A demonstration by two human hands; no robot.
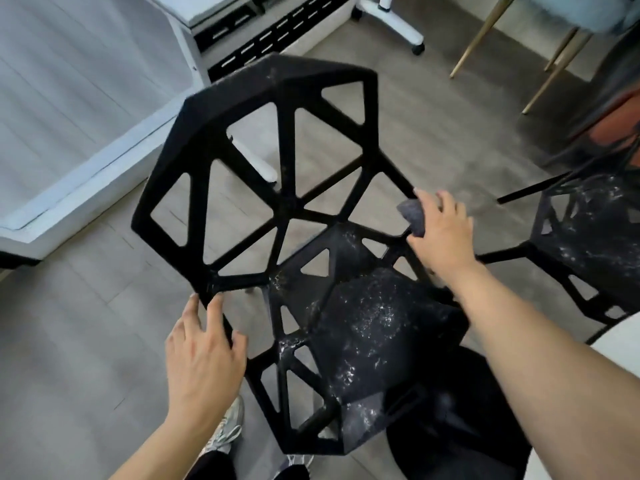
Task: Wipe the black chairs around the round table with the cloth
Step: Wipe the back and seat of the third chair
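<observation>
A black chair [277,209] with an open triangle-pattern back and seat fills the middle of the view, its seat flecked with white marks. My left hand [202,355] grips the left side frame of the chair where back meets seat. My right hand [440,230] holds a grey cloth [412,214] against the right side frame of the chair. A second black chair [585,244] of the same pattern stands at the right, also flecked white. The white edge of the round table [620,336] shows at the far right.
White furniture [86,178] and a white desk leg [187,46] stand at the left and back. A wheeled white base [391,19] and a chair with gold legs [485,29] stand behind. Grey wood floor [69,341] lies to the left. My shoes [228,431] are below the chair.
</observation>
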